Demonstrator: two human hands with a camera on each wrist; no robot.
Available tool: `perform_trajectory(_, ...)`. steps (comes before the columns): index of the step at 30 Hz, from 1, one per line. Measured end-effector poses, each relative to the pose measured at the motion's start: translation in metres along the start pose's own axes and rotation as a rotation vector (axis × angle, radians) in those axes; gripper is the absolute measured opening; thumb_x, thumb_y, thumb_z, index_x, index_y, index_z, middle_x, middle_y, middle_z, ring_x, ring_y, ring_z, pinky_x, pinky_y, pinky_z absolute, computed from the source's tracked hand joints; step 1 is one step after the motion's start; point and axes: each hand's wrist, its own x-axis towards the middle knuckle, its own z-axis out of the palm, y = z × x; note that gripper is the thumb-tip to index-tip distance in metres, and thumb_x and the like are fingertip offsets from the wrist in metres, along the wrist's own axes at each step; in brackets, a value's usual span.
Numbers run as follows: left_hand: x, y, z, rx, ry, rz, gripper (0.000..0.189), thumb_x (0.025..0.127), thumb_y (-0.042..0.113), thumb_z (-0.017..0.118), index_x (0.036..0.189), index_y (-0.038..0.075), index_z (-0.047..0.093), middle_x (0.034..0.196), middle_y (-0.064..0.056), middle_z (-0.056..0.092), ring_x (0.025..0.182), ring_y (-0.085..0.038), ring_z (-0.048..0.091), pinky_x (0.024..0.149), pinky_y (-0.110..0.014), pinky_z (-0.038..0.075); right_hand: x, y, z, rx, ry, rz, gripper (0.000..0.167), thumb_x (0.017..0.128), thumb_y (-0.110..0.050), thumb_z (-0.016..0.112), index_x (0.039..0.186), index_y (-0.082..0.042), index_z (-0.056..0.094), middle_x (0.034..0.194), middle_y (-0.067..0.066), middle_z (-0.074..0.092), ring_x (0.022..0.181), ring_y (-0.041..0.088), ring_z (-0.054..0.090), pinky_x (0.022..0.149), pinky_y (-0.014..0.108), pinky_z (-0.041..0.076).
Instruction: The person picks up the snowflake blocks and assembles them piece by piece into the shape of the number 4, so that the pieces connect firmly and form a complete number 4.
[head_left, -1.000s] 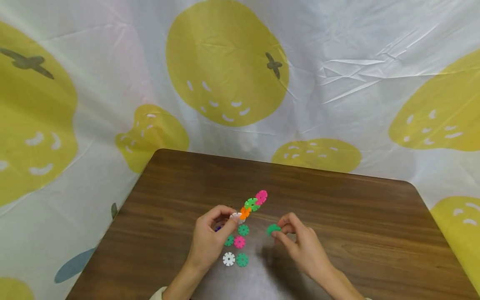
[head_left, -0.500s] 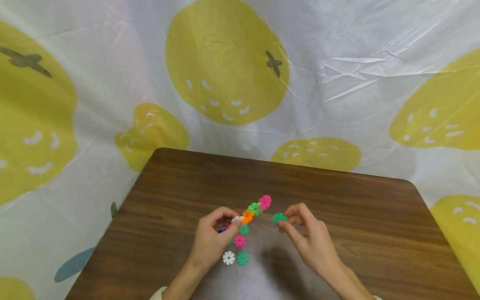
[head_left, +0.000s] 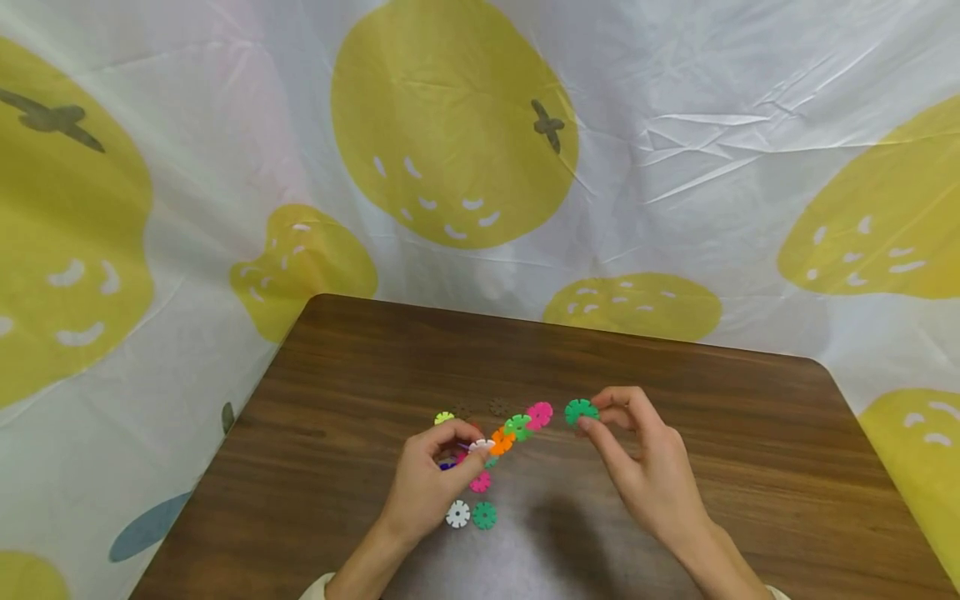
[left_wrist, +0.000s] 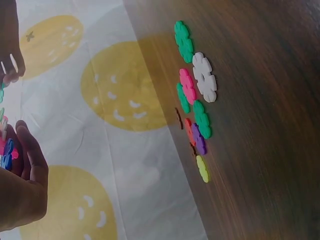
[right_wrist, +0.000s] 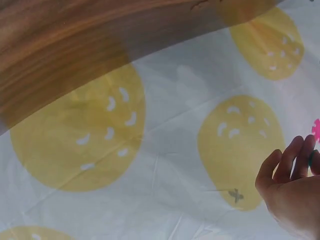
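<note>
In the head view my left hand [head_left: 429, 475] pinches a white notched disc [head_left: 482, 447] between thumb and fingers. Joined to it is a chain of an orange disc [head_left: 502, 440], a light green disc [head_left: 518, 427] and a pink disc [head_left: 539, 415], slanting up to the right. Blue and pink pieces show within the left hand, partly hidden by it; the left wrist view shows the blue disc [left_wrist: 7, 154] there. My right hand [head_left: 651, 467] pinches a green notched disc [head_left: 581, 412] by its edge, just right of the pink disc and apart from it.
On the brown wooden table [head_left: 712, 450] below the hands lie several loose discs, among them a white disc [left_wrist: 205, 77], a purple disc [left_wrist: 198, 139] and a yellow disc [left_wrist: 202, 169]. A fruit-patterned cloth [head_left: 480, 150] hangs behind the table's far edge.
My right hand has moved up and to the right with the green disc. The chain in my left hand has tipped lower and shifted right, and a yellow disc has come into sight behind that hand.
</note>
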Motion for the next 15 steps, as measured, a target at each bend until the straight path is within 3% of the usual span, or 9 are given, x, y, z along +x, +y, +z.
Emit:
perform_trajectory(10,-0.0014,0.0007,0.0002,0.005,-0.025,0.025,0.004,0.088,0.004,0.076,0.09,0.002,0.072,0.093,-0.017,0.07,0.075,-0.013,0.067,0.071,-0.022,0.059,0.0032,-0.0031,-0.0023,0.009,0.036,-0.052,0.027,0.093,0.006,0.07,0.115,-0.006,0.061,0.094,0.002,0.079,0.091,-0.002,0.071,0.068,0.016,0.06)
perform_trajectory(15,-0.0018,0.0031,0.0005,0.012,-0.041,0.01,0.004,0.088,0.005,0.076,0.089,0.003,0.072,0.092,-0.012,0.071,0.074,-0.012,0.068,0.071,-0.023,0.059,0.006,-0.0044,-0.002,-0.012,0.056,-0.102,0.029,0.091,0.008,0.07,0.115,-0.006,0.062,0.095,0.004,0.079,0.09,-0.003,0.07,0.064,0.015,0.059)
